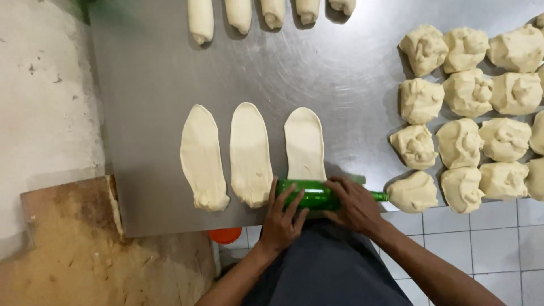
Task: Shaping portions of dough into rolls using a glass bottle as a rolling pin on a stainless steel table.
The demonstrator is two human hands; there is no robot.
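While my left hand and right hand press flat and open on the green bottle, it lies on the worktop edge over the rightmost flattened dough strip.

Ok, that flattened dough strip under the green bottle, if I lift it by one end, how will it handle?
Probably floppy: the flattened strip is thin and lies flush on the steel table, so it would likely droop and stretch. It may cling a little, as no flour shows on the metal. The green bottle under both hands would roll readily.
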